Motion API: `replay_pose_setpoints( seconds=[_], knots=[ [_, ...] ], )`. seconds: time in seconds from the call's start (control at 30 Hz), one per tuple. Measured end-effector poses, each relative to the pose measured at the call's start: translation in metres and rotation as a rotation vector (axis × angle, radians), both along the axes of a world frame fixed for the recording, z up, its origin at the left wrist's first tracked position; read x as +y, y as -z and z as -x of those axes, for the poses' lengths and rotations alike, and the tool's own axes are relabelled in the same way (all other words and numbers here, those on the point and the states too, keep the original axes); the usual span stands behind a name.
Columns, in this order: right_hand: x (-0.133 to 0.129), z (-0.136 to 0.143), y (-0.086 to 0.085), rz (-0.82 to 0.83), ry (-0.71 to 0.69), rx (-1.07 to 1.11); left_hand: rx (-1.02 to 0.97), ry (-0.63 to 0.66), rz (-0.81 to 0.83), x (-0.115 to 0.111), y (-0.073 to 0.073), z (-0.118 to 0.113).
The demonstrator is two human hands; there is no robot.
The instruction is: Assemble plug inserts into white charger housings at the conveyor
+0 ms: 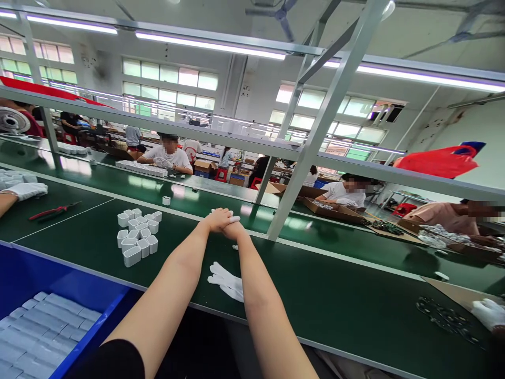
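My left hand (218, 219) and my right hand (232, 228) are clasped together at the end of my outstretched arms, over the green work table. Their fingers are closed against each other, and I make out no object between them. A white covering (234, 219) shows on a finger; part of the right hand's fingers is hidden. Between my forearms, nearer to me, lies a white glove (225, 281), partly behind the right forearm. Left of my hands stands a group of several small white plastic cups (136, 234). A tiny white piece (235, 247) lies just below my hands.
A blue bin (114, 310) with rows of pale pieces (47, 329) stands at lower left. Red-handled pliers (53, 211) lie near a co-worker's gloved hand (28, 190). A metal post (315, 142) rises at right. Dark parts (450, 318) lie near another gloved hand (489, 313).
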State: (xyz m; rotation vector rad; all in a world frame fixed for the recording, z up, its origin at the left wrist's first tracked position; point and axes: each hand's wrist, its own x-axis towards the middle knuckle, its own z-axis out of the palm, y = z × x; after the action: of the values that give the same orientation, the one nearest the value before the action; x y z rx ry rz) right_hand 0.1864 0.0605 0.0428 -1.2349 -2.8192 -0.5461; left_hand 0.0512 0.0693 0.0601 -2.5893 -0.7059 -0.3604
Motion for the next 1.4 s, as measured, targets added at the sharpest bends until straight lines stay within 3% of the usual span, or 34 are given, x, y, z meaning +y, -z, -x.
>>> replay_pose_setpoints(
  seconds=[0.4, 0.67, 0.73, 0.8, 0.93, 1.03, 1.17, 1.4],
  knots=[
    [0.008, -0.006, 0.006, 0.012, 0.008, 0.02, 0.017, 0.04, 0.006, 0.012, 0.005, -0.005],
    [0.033, -0.016, 0.028, 0.057, 0.027, 0.146, -0.012, 0.062, 0.078, 0.035, 0.021, -0.014],
    [0.038, -0.027, 0.031, 0.05, 0.053, 0.218, -0.091, 0.009, 0.094, 0.043, 0.03, -0.012],
    [0.04, -0.046, 0.035, 0.021, 0.121, 0.326, -0.221, -0.127, 0.11, 0.051, 0.045, -0.007],
    [0.042, -0.099, 0.057, -0.047, 0.42, 0.598, -0.421, -0.451, 0.203, 0.068, 0.084, 0.005],
    [0.044, -0.129, 0.077, 0.002, 0.6, 0.707, -0.436, -0.501, 0.31, 0.078, 0.106, 0.005],
    [0.051, -0.137, 0.092, 0.086, 0.651, 0.745, -0.398, -0.414, 0.415, 0.087, 0.111, -0.002],
    [0.058, -0.129, 0.09, 0.126, 0.529, 0.694, -0.358, -0.464, 0.498, 0.089, 0.104, -0.001]
  ],
)
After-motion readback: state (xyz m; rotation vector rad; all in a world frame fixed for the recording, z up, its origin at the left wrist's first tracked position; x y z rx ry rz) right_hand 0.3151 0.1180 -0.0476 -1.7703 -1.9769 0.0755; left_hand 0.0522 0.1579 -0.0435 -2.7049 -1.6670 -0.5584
